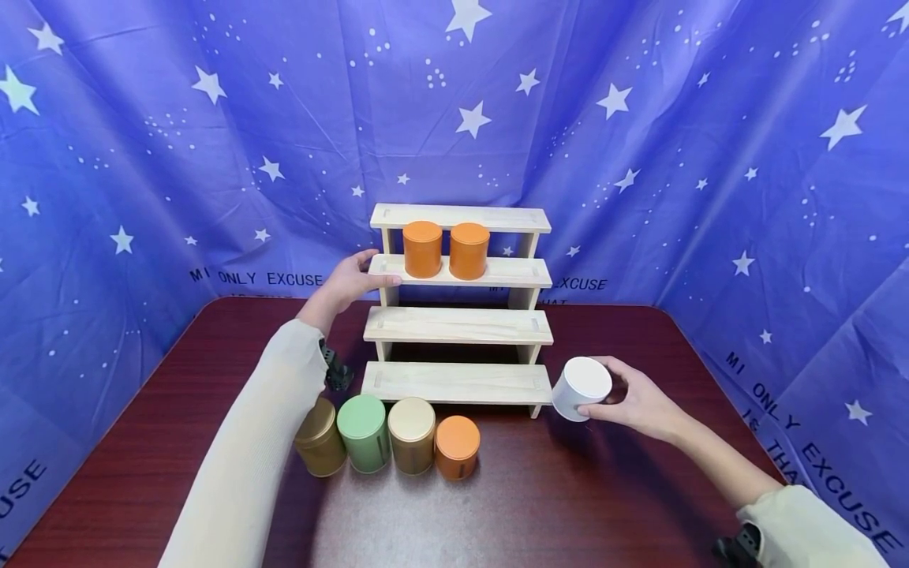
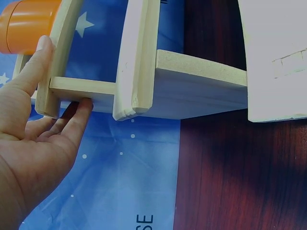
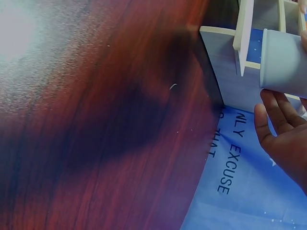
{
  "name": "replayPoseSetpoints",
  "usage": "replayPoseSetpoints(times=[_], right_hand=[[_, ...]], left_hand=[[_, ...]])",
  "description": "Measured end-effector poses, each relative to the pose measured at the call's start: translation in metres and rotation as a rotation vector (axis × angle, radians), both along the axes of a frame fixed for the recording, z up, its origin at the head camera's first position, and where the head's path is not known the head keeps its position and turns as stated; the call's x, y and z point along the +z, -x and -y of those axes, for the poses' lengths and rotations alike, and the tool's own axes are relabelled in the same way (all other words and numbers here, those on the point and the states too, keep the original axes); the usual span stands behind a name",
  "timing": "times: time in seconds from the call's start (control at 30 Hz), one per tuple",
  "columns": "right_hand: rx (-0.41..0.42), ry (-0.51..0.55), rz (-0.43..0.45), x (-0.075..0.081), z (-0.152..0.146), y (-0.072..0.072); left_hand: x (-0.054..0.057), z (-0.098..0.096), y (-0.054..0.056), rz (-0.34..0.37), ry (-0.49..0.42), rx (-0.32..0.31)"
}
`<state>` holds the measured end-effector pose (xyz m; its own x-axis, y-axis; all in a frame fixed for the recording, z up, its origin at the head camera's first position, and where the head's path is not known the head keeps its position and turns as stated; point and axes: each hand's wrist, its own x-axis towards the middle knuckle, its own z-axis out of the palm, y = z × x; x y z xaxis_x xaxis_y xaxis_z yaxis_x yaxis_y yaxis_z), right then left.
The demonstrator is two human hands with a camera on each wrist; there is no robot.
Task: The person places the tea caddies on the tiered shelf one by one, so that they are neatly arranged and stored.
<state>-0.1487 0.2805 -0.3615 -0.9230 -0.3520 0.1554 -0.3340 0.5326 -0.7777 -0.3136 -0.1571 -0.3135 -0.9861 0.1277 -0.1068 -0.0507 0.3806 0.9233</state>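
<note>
I see the shelf [image 1: 458, 325] on the table [image 1: 568, 505], curtain [image 1: 398, 79] behind, two tins [image 1: 422, 251] on its second-highest step [image 1: 511, 270], four tins [image 1: 364, 434] in front, a canister [image 1: 577, 390] in the right hand [image 1: 635, 404] to its right.

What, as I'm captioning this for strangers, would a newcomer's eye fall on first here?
Two orange canisters, side by side on the wooden stand's second-highest shelf, pop against the blue, star-printed backdrop. Next comes the white canister, gripped by the right hand beside the lowest shelf. In front of the stand, four more canisters line up on the dark table.

Shelf [image 1: 458, 325] and tins [image 1: 364, 438] on table [image 1: 543, 505]
</note>
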Motion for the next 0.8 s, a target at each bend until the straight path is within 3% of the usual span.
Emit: replayPoseSetpoints(times=[0.8], right_hand=[[-0.056,-0.045,-0.047,0.026,0.012,0.027]], left_hand=[[0.001,-0.002,-0.002,-0.032,-0.037,-0.011]])
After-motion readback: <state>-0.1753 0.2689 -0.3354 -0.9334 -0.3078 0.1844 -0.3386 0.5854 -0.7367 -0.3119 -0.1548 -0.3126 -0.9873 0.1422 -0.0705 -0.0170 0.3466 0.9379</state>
